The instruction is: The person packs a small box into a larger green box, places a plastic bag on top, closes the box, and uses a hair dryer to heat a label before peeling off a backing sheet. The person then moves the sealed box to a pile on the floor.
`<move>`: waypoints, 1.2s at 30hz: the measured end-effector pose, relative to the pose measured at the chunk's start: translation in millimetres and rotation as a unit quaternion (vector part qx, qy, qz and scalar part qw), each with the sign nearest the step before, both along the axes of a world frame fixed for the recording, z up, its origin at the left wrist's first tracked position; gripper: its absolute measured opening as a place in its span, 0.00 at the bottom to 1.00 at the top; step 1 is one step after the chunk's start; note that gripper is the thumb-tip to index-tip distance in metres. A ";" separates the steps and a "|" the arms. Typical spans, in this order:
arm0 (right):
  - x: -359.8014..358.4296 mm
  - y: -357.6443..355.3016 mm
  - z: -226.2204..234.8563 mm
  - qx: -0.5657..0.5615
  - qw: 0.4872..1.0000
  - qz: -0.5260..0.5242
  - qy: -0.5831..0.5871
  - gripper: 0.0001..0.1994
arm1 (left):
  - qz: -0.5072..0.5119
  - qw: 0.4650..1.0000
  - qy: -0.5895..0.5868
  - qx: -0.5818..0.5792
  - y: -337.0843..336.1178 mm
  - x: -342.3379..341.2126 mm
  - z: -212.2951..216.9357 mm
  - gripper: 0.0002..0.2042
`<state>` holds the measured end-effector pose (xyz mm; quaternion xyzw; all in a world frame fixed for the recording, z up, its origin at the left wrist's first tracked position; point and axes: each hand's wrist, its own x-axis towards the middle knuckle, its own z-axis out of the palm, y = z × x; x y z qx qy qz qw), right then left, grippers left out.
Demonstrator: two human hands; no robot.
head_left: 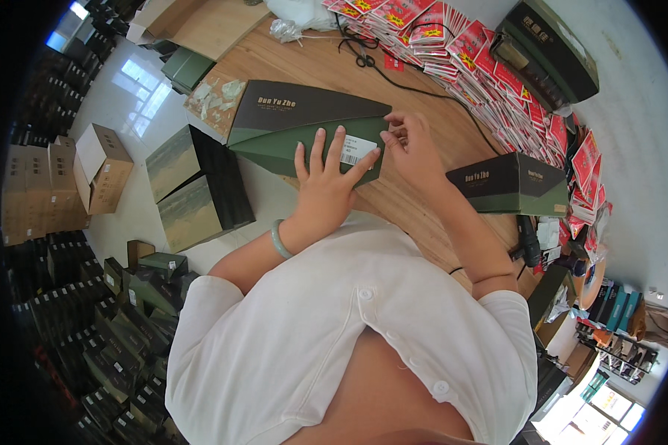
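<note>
Green and dark-brown card makes up the long gift box [304, 126] that lies flat on the wooden table [423, 141], its near edge close to the person's body. The left hand [326, 182] lies spread on the green panel, fingers splayed and flat, gripping nothing; it seems set there to pin the box so that it cannot slide. Just under its fingertips sits a white barcode label [358, 150], near the box's right-hand end. The right hand [414, 152] comes in at that same end with its fingers curled and pinched at the label's edge and the box corner (whether it holds a scrap of backing paper, I cannot tell). A pale green bangle [278, 239] rides on the left wrist.

Room on the table is tight. To the right, a second box of the same kind [508, 185] stands just beside the right forearm. Behind it runs a thick spread of red packets [490, 67], with a black machine [545, 48] at the far corner. A pair of scissors and a black cable [371, 63] lie beyond the box, well apart from the hands. The table's left edge falls close beside the box's left end, and below it, on the pale floor, lie two flat landscape-printed cases [193, 189] and brown cartons [104, 167]. The freest run for sliding the box looks to be straight back across the bare wood.
</note>
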<state>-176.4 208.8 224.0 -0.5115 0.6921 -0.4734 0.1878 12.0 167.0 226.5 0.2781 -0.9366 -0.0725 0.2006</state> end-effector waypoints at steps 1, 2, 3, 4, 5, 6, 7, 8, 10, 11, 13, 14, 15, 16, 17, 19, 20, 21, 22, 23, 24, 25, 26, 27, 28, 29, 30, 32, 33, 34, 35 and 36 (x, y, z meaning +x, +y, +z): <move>1.5 -0.3 -8.6 -0.017 0.998 -0.034 -0.042 0.12 | 0.008 1.000 0.008 -0.012 0.1 -2.8 -3.6 0.39; 3.2 -0.3 -16.9 -0.020 0.997 -0.044 -0.066 0.13 | 0.016 0.999 0.016 -0.025 -0.3 -5.8 -9.9 0.39; 4.7 0.4 -25.0 -0.022 0.994 -0.054 -0.090 0.14 | 0.024 0.999 0.023 -0.038 -1.0 -8.3 -13.5 0.38; 7.4 0.1 -27.8 -0.024 0.991 -0.064 -0.116 0.15 | 0.030 0.998 0.022 -0.050 -2.5 -9.7 -13.7 0.38; 8.2 -0.1 -28.9 -0.014 0.990 -0.073 -0.121 0.17 | 0.036 0.997 0.021 -0.061 -3.9 -11.1 -14.0 0.38; 9.0 -0.4 -28.8 -0.003 0.989 -0.082 -0.126 0.18 | 0.042 0.996 0.019 -0.073 -4.8 -12.4 -14.3 0.38; 10.4 -0.5 -28.2 0.007 0.987 -0.093 -0.133 0.19 | 0.043 0.997 0.022 -0.067 -5.4 -13.4 -13.8 0.38; 11.3 -0.6 -29.4 0.010 0.984 -0.100 -0.144 0.19 | 0.044 0.997 0.024 -0.061 -5.6 -14.3 -13.4 0.39; 12.6 -0.8 -34.3 0.013 0.979 -0.113 -0.167 0.21 | 0.044 0.997 0.028 -0.060 -6.4 -14.6 -13.4 0.39; 13.0 -1.1 -36.2 0.012 0.977 -0.113 -0.183 0.21 | 0.043 0.997 0.029 -0.065 -6.8 -14.6 -14.6 0.39; 13.4 -0.9 -40.8 0.011 0.970 -0.110 -0.215 0.22 | 0.040 0.997 0.028 -0.057 -6.9 -14.0 -16.1 0.40; 14.1 0.1 -48.3 0.002 0.971 -0.114 -0.211 0.23 | 0.039 0.998 0.025 -0.043 -7.4 -12.4 -16.6 0.40; 15.5 1.1 -58.5 -0.006 0.971 -0.117 -0.207 0.24 | 0.038 0.999 0.021 -0.030 -7.3 -11.5 -16.4 0.41; 17.5 -0.8 -63.8 -0.016 0.972 -0.118 -0.203 0.24 | 0.037 0.999 0.022 -0.019 -7.3 -11.4 -14.6 0.41; 26.0 -3.3 -53.1 -0.010 0.975 -0.120 -0.187 0.25 | 0.037 0.999 0.023 -0.007 -6.2 -9.3 -13.4 0.41; 41.5 -3.5 -32.2 0.001 0.980 -0.125 -0.154 0.26 | 0.039 0.999 0.025 0.001 -4.7 -7.8 -12.4 0.41; 42.4 -3.7 -35.9 -0.003 0.979 -0.126 -0.159 0.25 | 0.041 0.999 0.026 -0.003 -5.0 -8.7 -12.2 0.41; 41.9 -4.3 -43.0 -0.008 0.978 -0.126 -0.163 0.25 | 0.043 0.999 0.027 -0.007 -4.3 -9.0 -11.9 0.41; 41.5 -4.9 -48.7 -0.013 0.978 -0.127 -0.166 0.25 | 0.043 0.999 0.026 0.001 -3.2 -9.4 -10.9 0.40; 42.5 -4.8 -53.8 -0.020 0.978 -0.131 -0.159 0.26 | 0.044 0.999 0.025 0.008 -1.9 -9.8 -9.4 0.40; 43.7 -4.7 -58.7 -0.025 0.979 -0.134 -0.152 0.26 | 0.044 0.999 0.024 0.016 -0.6 -10.4 -8.4 0.40; 45.7 -4.1 -57.6 -0.030 0.979 -0.136 -0.146 0.26 | 0.051 0.998 0.025 0.015 1.1 -10.3 -8.9 0.40; 46.0 -2.1 -55.9 -0.027 0.981 -0.115 -0.155 0.28 | 0.058 0.998 0.025 0.014 2.4 -10.3 -10.1 0.40; 45.9 0.9 -53.4 -0.024 0.982 -0.094 -0.164 0.30 | 0.066 0.997 0.026 0.013 4.0 -10.1 -10.6 0.40; 45.4 3.5 -50.0 -0.023 0.982 -0.074 -0.172 0.33 | 0.067 0.997 0.023 0.012 5.5 -11.0 -9.1 0.39; 46.5 5.7 -54.2 -0.036 0.982 -0.066 -0.171 0.35 | 0.069 0.997 0.020 0.011 7.1 -11.7 -7.0 0.39; 48.4 7.8 -62.0 -0.049 0.983 -0.057 -0.169 0.37 | 0.071 0.997 0.017 0.011 8.2 -11.9 -5.0 0.39; 47.0 11.2 -61.6 -0.056 0.980 -0.034 -0.187 0.41 | 0.046 0.999 -0.004 -0.026 6.5 -9.4 -2.0 0.39; 44.2 12.0 -60.7 -0.051 0.977 -0.018 -0.205 0.43 | 0.033 0.998 -0.014 -0.044 4.9 -7.1 -0.8 0.39; 41.7 11.8 -57.6 -0.048 0.974 0.001 -0.222 0.44 | 0.022 1.000 -0.008 -0.021 2.7 -3.9 0.5 0.38; 40.1 12.0 -59.5 -0.059 0.973 0.016 -0.221 0.44 | 0.010 1.000 -0.002 0.001 0.4 0.0 0.8 0.38; 39.2 12.0 -64.6 -0.070 0.972 0.031 -0.221 0.44 | -0.003 1.000 0.005 0.023 -0.8 3.4 1.5 0.38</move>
